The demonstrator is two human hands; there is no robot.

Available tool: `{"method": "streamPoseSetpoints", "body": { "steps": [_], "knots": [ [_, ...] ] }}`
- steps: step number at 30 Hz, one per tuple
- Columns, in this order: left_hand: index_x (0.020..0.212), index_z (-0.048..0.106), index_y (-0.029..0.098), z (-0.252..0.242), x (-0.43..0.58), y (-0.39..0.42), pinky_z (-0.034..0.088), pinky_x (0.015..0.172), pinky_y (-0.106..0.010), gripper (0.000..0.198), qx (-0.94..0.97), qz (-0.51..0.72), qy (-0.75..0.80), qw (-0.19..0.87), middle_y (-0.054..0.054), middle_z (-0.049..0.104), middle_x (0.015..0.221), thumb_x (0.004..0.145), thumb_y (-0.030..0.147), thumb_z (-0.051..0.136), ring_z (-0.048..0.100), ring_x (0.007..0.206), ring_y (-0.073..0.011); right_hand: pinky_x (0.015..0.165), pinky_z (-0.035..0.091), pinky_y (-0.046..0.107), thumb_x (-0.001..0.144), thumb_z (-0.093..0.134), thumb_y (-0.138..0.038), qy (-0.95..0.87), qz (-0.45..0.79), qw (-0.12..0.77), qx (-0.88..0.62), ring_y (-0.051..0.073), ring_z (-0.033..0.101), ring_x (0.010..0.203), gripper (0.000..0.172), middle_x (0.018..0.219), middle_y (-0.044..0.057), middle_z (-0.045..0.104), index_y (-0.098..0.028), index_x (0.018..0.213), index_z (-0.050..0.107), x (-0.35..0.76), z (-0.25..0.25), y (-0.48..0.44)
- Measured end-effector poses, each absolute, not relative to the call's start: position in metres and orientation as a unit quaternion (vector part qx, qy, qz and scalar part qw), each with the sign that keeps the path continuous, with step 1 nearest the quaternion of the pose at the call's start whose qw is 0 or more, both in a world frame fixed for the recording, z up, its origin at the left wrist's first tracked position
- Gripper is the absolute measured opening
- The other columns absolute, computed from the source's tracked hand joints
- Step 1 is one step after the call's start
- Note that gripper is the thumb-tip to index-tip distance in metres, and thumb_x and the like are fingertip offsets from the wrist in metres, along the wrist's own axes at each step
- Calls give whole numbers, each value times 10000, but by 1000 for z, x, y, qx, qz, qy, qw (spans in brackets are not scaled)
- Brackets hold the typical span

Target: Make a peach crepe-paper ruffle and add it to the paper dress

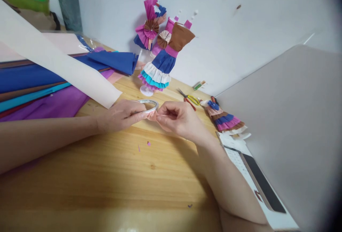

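Note:
My left hand grips a thin white roll of tape just above the wooden table. My right hand meets it from the right, its fingertips pinched on a small pinkish strip at the roll's edge. Both hands hover at the middle of the table. Behind them stands a paper dress figure with blue, white, teal and pink ruffles and a brown top.
Sheets of coloured crepe paper and a long white paper strip lie at the left. Scissors and a small ruffled paper dress lie at the right. A grey board leans at the right, with a tablet below it.

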State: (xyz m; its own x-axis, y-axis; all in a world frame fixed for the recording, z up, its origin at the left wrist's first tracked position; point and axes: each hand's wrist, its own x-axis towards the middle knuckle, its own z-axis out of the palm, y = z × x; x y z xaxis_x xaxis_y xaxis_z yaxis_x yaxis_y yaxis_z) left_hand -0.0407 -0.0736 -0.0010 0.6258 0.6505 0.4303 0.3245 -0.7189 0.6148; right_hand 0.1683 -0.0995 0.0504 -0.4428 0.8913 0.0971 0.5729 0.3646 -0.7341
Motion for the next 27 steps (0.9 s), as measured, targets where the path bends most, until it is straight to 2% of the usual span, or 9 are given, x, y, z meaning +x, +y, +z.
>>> {"method": "streamPoseSetpoints", "body": {
  "steps": [7,18,27],
  "knots": [
    [706,551,173,-2,-40,-74,327,579,-244,337,863,330,286,254,27,485,618,968,322,400,480,606,-112,465,320,217,773,627,-277,-738,402,261,-474,82,427,477,130,542,-34,509,-168,707,600,168,44,-96],
    [696,510,178,-2,-41,-73,322,580,-245,320,876,335,265,226,31,476,613,971,295,396,452,590,-107,430,274,206,701,627,-315,-709,413,276,-501,71,380,454,184,491,-39,469,-173,614,546,164,45,-94],
    [678,475,181,-3,-41,-74,317,573,-246,319,880,335,262,212,32,457,608,969,283,394,444,586,-107,436,287,207,686,616,-288,-717,357,273,-533,85,423,480,156,515,-19,510,-171,603,553,165,43,-93]
  ]
}}
